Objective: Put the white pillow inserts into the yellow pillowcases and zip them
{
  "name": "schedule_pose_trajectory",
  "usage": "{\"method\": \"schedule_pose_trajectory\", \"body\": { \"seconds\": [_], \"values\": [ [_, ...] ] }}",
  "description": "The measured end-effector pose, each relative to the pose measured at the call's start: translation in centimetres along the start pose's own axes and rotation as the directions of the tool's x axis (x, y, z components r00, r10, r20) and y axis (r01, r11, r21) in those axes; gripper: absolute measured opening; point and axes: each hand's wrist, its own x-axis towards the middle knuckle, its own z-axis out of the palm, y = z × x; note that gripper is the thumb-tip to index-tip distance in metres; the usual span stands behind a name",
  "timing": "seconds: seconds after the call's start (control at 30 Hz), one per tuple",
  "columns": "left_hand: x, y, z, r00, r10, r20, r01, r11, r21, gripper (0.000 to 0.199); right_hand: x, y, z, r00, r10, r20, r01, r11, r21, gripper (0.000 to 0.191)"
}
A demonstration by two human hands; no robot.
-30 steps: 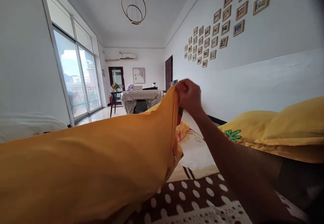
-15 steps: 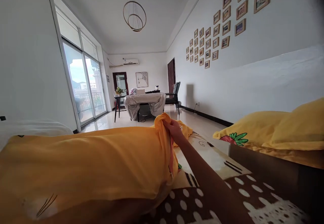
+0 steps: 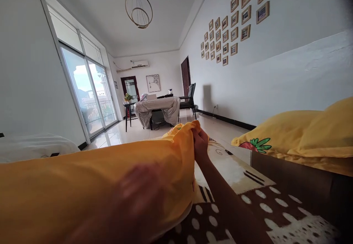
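Note:
A bulky yellow pillowcase (image 3: 91, 163) stretches across the left and middle of the view, over a patterned cover. My right hand (image 3: 200, 142) is closed on the bunched upper corner at its right end and holds that corner raised. In front of the fabric's near side is my left hand (image 3: 140, 185), badly smeared by motion. Whether its fingers touch or grip the cloth cannot be made out. How full the pillowcase is inside is hidden.
Yellow pillows (image 3: 306, 130) with a fruit print lie at the right, behind a dark brown edge (image 3: 292, 170). Under my right arm spreads a brown and cream dotted cover (image 3: 220, 170). Farther off stand a sheet-draped table (image 3: 157, 106) and a black chair (image 3: 189, 98).
My right hand has moved right with the gripped corner. My left hand, hidden before, now shows as a blur before the cloth. The view has shifted a little.

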Motion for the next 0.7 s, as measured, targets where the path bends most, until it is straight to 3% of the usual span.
{"method": "schedule_pose_trajectory", "body": {
  "seconds": [0.07, 0.13, 0.23, 0.4, 0.47, 0.53, 0.7],
  "values": [
    [-2.1, -2.2, -3.1, 0.997, -0.081, 0.003, 0.08, 0.994, 0.073, 0.046, 0.2, -0.3, -0.5, 0.999, 0.04, -0.009, -0.04, 0.998, 0.055, 0.042],
    [-2.9, -4.2, -4.5, 0.964, -0.223, 0.141, 0.2, 0.966, 0.165, 0.041, 0.5, -0.5, -1.2, 0.999, 0.049, -0.006, -0.049, 0.996, 0.078, 0.042],
    [-2.6, -5.9, -4.2, 0.87, -0.349, 0.349, 0.323, 0.937, 0.13, 0.037, 0.5, -1.1, -2.3, 0.997, 0.044, 0.06, -0.048, 0.996, 0.076, 0.036],
    [-2.7, -5.9, -4.0, 0.856, -0.425, 0.293, 0.432, 0.901, 0.046, 0.033, 0.3, -2.0, -2.8, 0.945, 0.081, 0.318, -0.053, 0.994, -0.095, 0.032],
    [-3.2, -5.6, -4.6, 0.845, -0.461, 0.271, 0.476, 0.88, 0.011, 0.034, 0.7, -2.0, -2.7, 0.963, 0.007, 0.269, 0.046, 0.981, -0.19, 0.031],
    [-3.9, -5.5, -5.3, 0.834, -0.494, 0.246, 0.508, 0.861, 0.009, 0.035, 1.3, -1.6, -2.6, 0.985, -0.091, 0.147, 0.124, 0.963, -0.239, 0.029],
    [-5.1, -5.4, -6.9, 0.816, -0.507, 0.278, 0.485, 0.862, 0.149, 0.038, 1.9, -0.7, -1.7, 0.983, -0.18, 0.041, 0.184, 0.932, -0.314, 0.033]
  ]
}}
